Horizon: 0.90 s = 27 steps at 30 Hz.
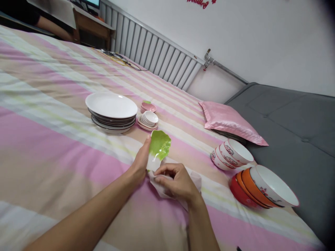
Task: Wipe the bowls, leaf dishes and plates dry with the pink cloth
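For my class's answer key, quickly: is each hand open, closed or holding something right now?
Left hand: closed, holding the green-and-white dish.
Right hand: closed, pinching a pale wipe at the dish's lower end.

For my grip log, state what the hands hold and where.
Left hand: glossy green-white leaf-shaped dish, by its left edge. Right hand: thin pale cloth, pinched near its upper edge.

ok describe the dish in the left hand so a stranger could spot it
On the striped sheet, find the stack of plates, then the left hand, nearer and further right. It holds the dish, a cloth in the right hand at its lower end. A broad, wavy-edged green top sets it apart from the mostly pink or white small dishes behind.
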Tool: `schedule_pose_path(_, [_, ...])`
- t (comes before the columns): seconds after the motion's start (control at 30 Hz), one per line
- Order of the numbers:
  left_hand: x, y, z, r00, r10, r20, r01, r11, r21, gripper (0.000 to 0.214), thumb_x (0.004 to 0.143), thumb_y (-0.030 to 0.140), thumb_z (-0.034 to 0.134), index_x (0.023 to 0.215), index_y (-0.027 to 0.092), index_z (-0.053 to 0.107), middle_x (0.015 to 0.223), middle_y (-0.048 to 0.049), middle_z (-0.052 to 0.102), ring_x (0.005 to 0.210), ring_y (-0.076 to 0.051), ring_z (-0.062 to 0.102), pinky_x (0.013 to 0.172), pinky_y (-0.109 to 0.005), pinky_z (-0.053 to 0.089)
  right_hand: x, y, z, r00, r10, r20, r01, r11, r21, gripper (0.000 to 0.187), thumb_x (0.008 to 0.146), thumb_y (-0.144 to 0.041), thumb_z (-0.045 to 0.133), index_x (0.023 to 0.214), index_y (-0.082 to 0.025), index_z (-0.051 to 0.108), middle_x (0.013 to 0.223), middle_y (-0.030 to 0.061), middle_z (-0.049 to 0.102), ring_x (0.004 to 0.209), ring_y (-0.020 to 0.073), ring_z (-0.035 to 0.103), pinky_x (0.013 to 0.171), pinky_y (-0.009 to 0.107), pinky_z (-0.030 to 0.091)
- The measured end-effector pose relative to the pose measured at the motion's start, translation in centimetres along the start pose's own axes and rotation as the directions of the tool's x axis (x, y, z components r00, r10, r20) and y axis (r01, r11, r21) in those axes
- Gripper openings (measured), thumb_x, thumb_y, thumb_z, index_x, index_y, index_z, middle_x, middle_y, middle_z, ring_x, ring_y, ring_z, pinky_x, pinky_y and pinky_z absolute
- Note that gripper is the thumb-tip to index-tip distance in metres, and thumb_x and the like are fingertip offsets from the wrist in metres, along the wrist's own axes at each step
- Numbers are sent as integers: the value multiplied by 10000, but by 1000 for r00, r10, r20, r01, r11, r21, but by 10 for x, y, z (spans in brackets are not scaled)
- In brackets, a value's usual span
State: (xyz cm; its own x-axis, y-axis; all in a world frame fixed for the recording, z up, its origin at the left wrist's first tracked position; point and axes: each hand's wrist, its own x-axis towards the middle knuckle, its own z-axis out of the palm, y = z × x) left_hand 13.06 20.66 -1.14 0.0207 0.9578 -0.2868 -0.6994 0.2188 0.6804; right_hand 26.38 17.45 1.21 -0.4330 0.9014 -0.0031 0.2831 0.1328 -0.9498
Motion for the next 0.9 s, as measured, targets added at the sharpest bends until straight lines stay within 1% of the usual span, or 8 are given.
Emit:
schedule_pose_path(0.1, [-1, 5, 1, 1000, 3, -23, -2, 998, 69, 636, 748, 704, 484, 945, 122, 650, 587, -48, 627, 448, -168, 563, 427, -266, 429, -7, -1, -8, 1000, 4, -28, 4, 953, 303, 276, 609, -414, 766, 681, -175, 649, 573, -18, 593, 469, 90, 486, 444, 201, 367])
schedule_pose_path(0.2, [-3, 8, 2, 1000, -10, -6, 10, 998, 56, 624, 753, 700, 481, 967, 139, 649, 631, -57, 647, 490, -177, 595, 445, -267, 454, -8, 4, -22, 973, 23, -230, 67, 925, 374, 356, 596, -479, 758, 727, -187, 600, 658, 1, 621, 518, 114, 532, 472, 217, 414])
schedule_pose_path(0.27, [-4, 10, 1, 1000, -24, -13, 25, 999, 41, 611, 764, 686, 483, 1015, 152, 641, 689, -66, 669, 540, -189, 623, 464, -272, 476, -2, 15, -32, 888, 84, -452, 23, 974, 227, 370, 647, -469, 718, 848, -175, 617, 773, 35, 655, 612, 141, 587, 572, 252, 471])
schedule_pose_path(0.33, [-5, 11, 1, 999, -32, -37, 33, 999, 37, 596, 791, 664, 465, 1046, 151, 629, 718, -75, 679, 540, -187, 626, 461, -271, 482, 5, 32, -39, 749, 66, -660, -129, 991, -47, 411, 665, -456, 680, 935, -150, 640, 839, 68, 670, 681, 177, 613, 654, 296, 488])
schedule_pose_path(0.4, [-5, 11, 1, 998, -34, -49, 35, 999, 31, 575, 822, 638, 439, 1052, 143, 620, 716, -78, 680, 503, -174, 611, 445, -269, 479, 12, 51, -42, 682, 23, -731, -354, 885, -302, 405, 705, -431, 622, 992, -147, 653, 853, 80, 687, 787, 213, 629, 764, 328, 475])
schedule_pose_path(0.47, [-3, 11, -1, 999, -37, -33, 37, 999, 21, 561, 841, 621, 419, 1048, 139, 617, 708, -78, 679, 480, -172, 602, 430, -271, 474, 16, 65, -41, 727, 70, -683, -437, 815, -381, 377, 769, -433, 541, 967, -143, 675, 905, 97, 701, 880, 224, 635, 817, 320, 457])
schedule_pose_path(0.67, [2, 6, -9, 996, -85, -30, 84, 996, -41, 517, 862, 580, 416, 1007, 127, 619, 752, -97, 688, 519, -198, 629, 437, -289, 484, 6, 66, -25, 764, 76, -640, -458, 764, -455, 355, 846, -449, 443, 895, -212, 704, 924, 50, 719, 910, 199, 634, 773, 263, 424])
schedule_pose_path(0.9, [-10, 10, -21, 997, -74, -23, 70, 989, -133, 542, 861, 605, 390, 1003, 138, 627, 756, -106, 675, 529, -176, 614, 499, -297, 504, -27, 46, 10, 721, 83, -688, -545, 680, -490, 420, 894, -455, 366, 732, -227, 680, 767, 59, 708, 753, 200, 622, 635, 264, 373])
